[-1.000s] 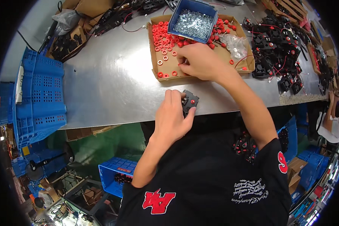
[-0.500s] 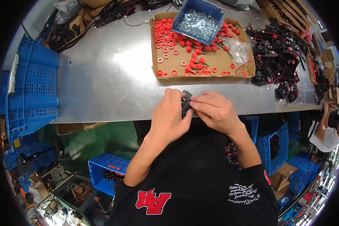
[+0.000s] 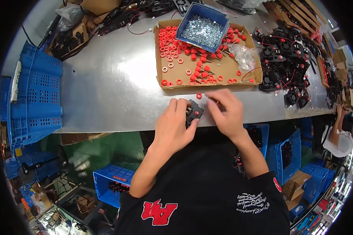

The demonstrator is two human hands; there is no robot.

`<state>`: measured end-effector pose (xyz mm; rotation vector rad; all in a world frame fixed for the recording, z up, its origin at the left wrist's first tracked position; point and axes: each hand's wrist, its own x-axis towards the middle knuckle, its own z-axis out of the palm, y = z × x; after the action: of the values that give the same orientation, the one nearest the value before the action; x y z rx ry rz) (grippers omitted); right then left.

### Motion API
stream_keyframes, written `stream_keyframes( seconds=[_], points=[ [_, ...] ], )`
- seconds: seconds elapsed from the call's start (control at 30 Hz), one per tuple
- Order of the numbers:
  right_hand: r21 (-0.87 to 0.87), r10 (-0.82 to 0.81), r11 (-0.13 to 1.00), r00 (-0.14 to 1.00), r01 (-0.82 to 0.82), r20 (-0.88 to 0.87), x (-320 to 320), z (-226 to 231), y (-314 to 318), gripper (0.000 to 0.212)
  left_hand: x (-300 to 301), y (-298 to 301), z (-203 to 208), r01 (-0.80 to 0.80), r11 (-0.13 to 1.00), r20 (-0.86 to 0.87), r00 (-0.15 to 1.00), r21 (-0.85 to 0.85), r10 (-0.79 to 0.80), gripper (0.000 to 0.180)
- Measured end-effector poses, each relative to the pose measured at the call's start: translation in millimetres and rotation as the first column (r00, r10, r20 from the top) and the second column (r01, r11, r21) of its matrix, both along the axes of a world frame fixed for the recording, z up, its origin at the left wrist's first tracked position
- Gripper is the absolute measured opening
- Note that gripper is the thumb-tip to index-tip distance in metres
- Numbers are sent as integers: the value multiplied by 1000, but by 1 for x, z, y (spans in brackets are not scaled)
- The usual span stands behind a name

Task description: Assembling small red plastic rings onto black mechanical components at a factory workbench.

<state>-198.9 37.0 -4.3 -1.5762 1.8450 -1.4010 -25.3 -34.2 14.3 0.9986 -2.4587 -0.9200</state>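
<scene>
My left hand (image 3: 171,124) grips a small black plastic part (image 3: 193,111) just above the near edge of the metal table. A small red piece (image 3: 197,113) sits on the upper face of that part. My right hand (image 3: 228,113) is to the right, apart from the part and slightly blurred. Its thumb and forefinger are spread, and I see nothing plainly held between them. Beside its fingertips, a red ring (image 3: 199,95) lies on the table.
Beyond my hands, a cardboard tray (image 3: 176,84) holds red rings, red-headed pins and a blue bin (image 3: 183,38) of small metal pieces. Black fan assemblies (image 3: 280,58) with wires are piled at the right. A blue crate (image 3: 43,94) stands at the left.
My right hand has left the black part and moved right, its fingers parting. The red piece on the part and the red ring on the table now show.
</scene>
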Motion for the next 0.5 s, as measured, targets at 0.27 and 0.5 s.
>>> stream_keyframes(
  seconds=[0.27, 0.5],
  points=[
    [81, 223, 974, 820, -212, -527, -24, -16, -13, 24, 0, 2, -3, -59, 998, -3, 998, 3, 59, 42],
    [257, 304, 946, 825, -199, -476, -33, 3, -14, 16, 4, 0, -6, -73, 997, -24, 997, 22, 73, 42]
  ],
)
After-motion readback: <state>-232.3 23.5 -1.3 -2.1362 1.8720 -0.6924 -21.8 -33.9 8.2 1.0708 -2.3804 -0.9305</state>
